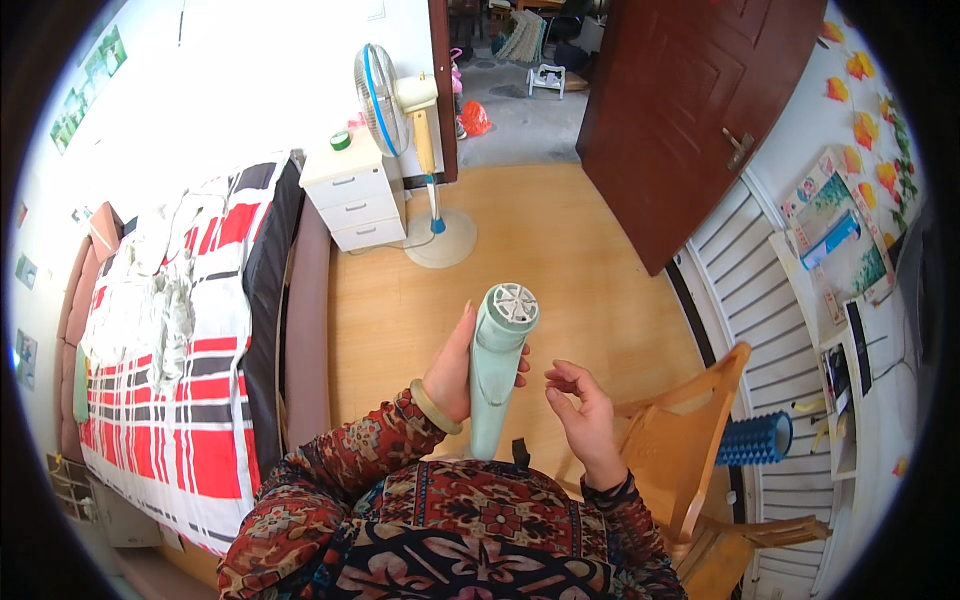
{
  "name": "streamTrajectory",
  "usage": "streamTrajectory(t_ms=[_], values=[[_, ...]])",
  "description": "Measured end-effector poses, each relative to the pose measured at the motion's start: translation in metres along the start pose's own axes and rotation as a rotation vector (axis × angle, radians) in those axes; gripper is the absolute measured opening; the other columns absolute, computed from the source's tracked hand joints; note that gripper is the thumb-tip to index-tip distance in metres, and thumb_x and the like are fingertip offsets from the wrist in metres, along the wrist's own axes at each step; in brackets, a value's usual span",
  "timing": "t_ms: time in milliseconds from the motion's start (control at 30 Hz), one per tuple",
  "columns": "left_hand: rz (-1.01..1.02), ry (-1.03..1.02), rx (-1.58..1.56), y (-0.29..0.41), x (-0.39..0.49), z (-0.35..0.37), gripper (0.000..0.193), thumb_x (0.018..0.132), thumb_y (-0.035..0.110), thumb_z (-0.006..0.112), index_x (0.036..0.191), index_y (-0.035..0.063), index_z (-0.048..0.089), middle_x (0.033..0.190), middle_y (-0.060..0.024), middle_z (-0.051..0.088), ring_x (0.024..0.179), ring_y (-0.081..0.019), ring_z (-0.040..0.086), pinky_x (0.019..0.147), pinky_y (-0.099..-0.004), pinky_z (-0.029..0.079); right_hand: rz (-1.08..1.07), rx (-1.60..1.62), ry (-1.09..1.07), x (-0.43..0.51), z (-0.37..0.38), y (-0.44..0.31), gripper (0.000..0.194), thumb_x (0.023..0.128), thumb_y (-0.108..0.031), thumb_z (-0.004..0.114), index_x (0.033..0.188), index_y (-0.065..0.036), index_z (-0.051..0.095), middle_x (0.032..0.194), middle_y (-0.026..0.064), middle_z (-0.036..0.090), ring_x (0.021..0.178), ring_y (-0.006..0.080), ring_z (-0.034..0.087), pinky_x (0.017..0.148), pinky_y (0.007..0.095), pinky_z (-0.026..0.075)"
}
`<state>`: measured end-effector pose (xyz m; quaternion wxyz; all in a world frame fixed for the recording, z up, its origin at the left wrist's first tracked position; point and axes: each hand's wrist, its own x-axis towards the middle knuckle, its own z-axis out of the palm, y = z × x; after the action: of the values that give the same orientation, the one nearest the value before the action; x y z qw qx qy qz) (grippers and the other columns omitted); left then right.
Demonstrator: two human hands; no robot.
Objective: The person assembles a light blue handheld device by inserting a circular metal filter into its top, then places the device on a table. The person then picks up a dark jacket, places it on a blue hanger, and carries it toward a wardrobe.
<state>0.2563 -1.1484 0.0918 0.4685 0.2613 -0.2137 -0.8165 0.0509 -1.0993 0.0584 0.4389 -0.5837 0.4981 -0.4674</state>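
My left hand [452,367] is wrapped round a pale green plastic handheld appliance [495,375], which looks like a hair dryer body or similar. Its round end points up and away from me, and a white spoked disc [515,303] shows there. The narrow end comes down close to my patterned top. To the right of the appliance, my right hand [581,409] hovers apart from it, fingers curled loosely and nothing visible between them. What lies behind the appliance, where my left fingertips reach round, is partly hidden.
A bed with a checked cover [217,375] lies left. Ahead stand a white drawer cabinet [360,199], a floor fan [439,225] and an open brown door [690,112]. Wooden chairs [667,457] and a blue studded foam roller [754,439] are close on the right.
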Motion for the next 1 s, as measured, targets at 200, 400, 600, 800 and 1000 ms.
streamTrajectory(t_ms=[200,400,600,800,1000], values=[[-0.003,0.073,-0.039,0.054,0.099,-0.031,0.063,0.103,0.058,0.026,0.124,0.0066,0.057,0.102,-0.0132,0.066,0.088,-0.0252,0.066,0.078,-0.0406,0.056,0.012,-0.028,-0.057,0.127,-0.003,0.012,0.038,0.088,-0.005,0.067,0.124,0.004,0.058,0.110,0.0141,0.067,0.097,0.0198,0.065,0.088,0.0322,0.051],[0.059,0.154,-0.068,0.096,0.232,-0.049,0.063,0.103,0.058,0.026,0.124,0.0078,0.058,0.101,-0.0119,0.066,0.088,-0.0249,0.065,0.079,-0.0405,0.055,0.106,0.058,-0.153,0.272,-0.056,0.065,0.036,0.089,-0.006,0.067,0.123,0.003,0.058,0.108,0.0112,0.068,0.095,0.0171,0.065,0.085,0.0307,0.052],[0.186,0.241,-0.023,0.175,0.368,-0.024,0.064,0.102,0.060,0.027,0.125,0.0080,0.056,0.102,-0.0108,0.065,0.088,-0.0243,0.065,0.079,-0.0397,0.054,0.081,0.144,-0.238,0.468,-0.113,0.080,0.034,0.091,-0.008,0.067,0.123,0.002,0.059,0.108,0.0084,0.066,0.096,0.0142,0.063,0.082,0.0280,0.052],[0.255,0.153,-0.026,0.239,0.501,-0.008,0.060,0.103,0.056,0.029,0.126,0.0074,0.056,0.103,-0.0116,0.065,0.088,-0.0235,0.065,0.078,-0.0389,0.054,-0.044,0.140,-0.431,0.628,-0.111,0.050,0.035,0.091,-0.006,0.065,0.125,0.002,0.057,0.111,0.0090,0.065,0.098,0.0154,0.062,0.086,0.0291,0.051],[0.194,0.166,-0.055,0.299,0.665,-0.045,0.061,0.103,0.056,0.028,0.125,0.0072,0.057,0.103,-0.0113,0.066,0.089,-0.0238,0.065,0.080,-0.0394,0.053,-0.020,0.063,-0.443,0.786,-0.121,0.094,0.036,0.091,-0.008,0.067,0.124,0.003,0.057,0.112,0.0112,0.066,0.098,0.0180,0.064,0.087,0.0313,0.051]])
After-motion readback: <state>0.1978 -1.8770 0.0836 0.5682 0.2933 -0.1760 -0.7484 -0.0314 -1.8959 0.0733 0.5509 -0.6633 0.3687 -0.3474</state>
